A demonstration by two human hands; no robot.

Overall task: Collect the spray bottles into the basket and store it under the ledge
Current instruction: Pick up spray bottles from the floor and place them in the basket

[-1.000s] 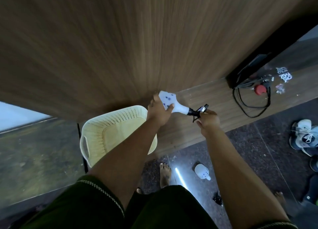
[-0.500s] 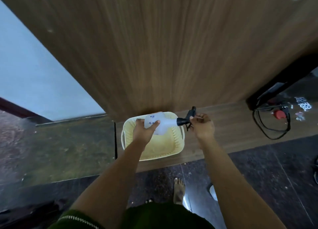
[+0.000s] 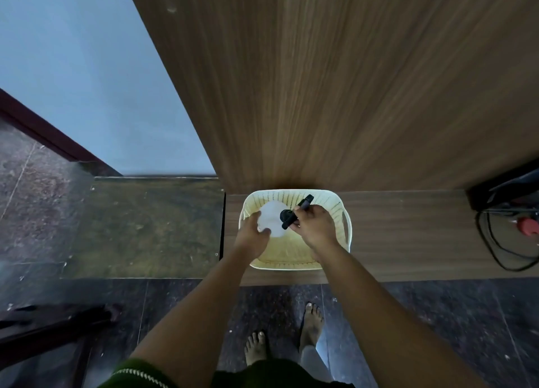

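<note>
A cream perforated basket (image 3: 344,230) sits on the low wooden ledge (image 3: 408,242), against the wood-panelled wall. Over the basket I hold a white spray bottle (image 3: 269,217) with a black trigger head (image 3: 294,212). My left hand (image 3: 252,236) grips the white body from the left. My right hand (image 3: 313,227) is closed on the black trigger head. The bottle hangs above the basket's inside, its lower part hidden by my hands.
A black cable (image 3: 501,250) and a red round object (image 3: 529,226) lie at the ledge's right end beside a dark box (image 3: 504,189). My bare feet (image 3: 312,326) stand on dark stone floor. A dark wooden bar (image 3: 52,329) lies at the lower left.
The view has swung left and down, bringing the basket to the centre. Both hands have carried the bottle from the ledge's right side to above the basket's inside.
</note>
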